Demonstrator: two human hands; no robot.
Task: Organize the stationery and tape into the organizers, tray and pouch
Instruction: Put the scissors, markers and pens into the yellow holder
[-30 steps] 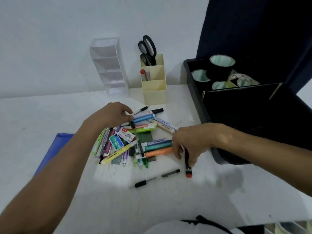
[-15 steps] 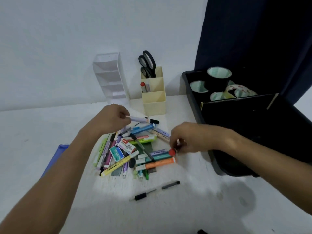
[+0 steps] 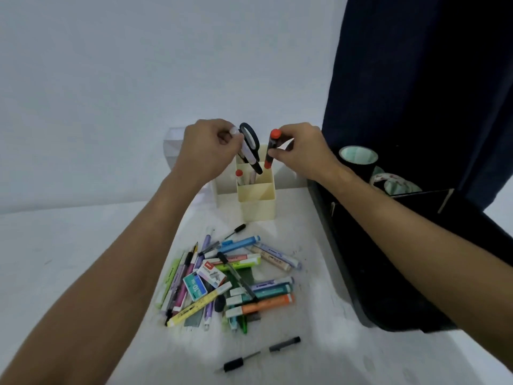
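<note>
My left hand (image 3: 206, 147) grips a white marker with a black cap (image 3: 251, 159), its tip pointing down into the cream organizer (image 3: 256, 200). My right hand (image 3: 301, 150) pinches a black marker with red ends (image 3: 269, 150) upright above the same organizer. Black scissors (image 3: 249, 137) and a red-capped pen (image 3: 239, 175) stand in the organizer's compartments. A pile of markers, highlighters and staple boxes (image 3: 227, 279) lies on the white table in front of it.
A clear tiered organizer (image 3: 173, 141) stands behind my left hand. The black tray (image 3: 333, 232) at the right holds tape rolls (image 3: 358, 157). A black pen (image 3: 236, 364) and a pen cap (image 3: 284, 343) lie near the front. A dark curtain hangs at the right.
Both hands rose from the pile to above the cream organizer, each carrying a marker; the markers now point downward at the compartments. The view tilted upward.
</note>
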